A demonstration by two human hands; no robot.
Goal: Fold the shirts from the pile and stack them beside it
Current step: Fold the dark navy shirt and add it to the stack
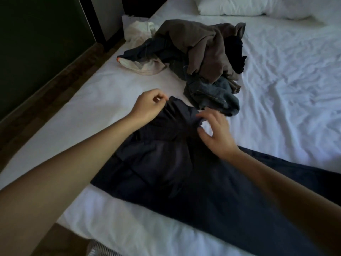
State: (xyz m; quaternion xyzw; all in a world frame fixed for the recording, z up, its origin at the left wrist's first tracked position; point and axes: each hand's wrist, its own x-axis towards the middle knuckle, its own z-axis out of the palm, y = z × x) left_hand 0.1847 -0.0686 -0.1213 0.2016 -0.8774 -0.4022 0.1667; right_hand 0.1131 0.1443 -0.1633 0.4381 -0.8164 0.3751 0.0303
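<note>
The bed [286, 80] fills most of the frame, its white sheet wrinkled toward the right side. Across the lower half lies the dark navy shirt [184, 172], spread on the sheet from the centre down to the lower right corner, bunched and creased in its upper part where I have hold of it. Above it, in the upper middle of the frame, sits the pile [199, 52] of unfolded clothes: a brown garment [203, 39] heaped on top, a blue denim piece [212, 95] at its lower edge just beside the top of the shirt, and a pale cloth [144, 66] poking out at the pile's left. A strip of wooden floor [55, 93] runs along the bed's left edge. A white pillow [230, 6] lies at the top edge of the frame, well apart from the pile. My left hand [147, 106] is left of centre, fingers curled, pinching the shirt's upper left edge. My right hand [215, 132] is just right of centre, thumb and forefinger nipping a fold at the shirt's upper right edge, the other fingers loosely spread
</note>
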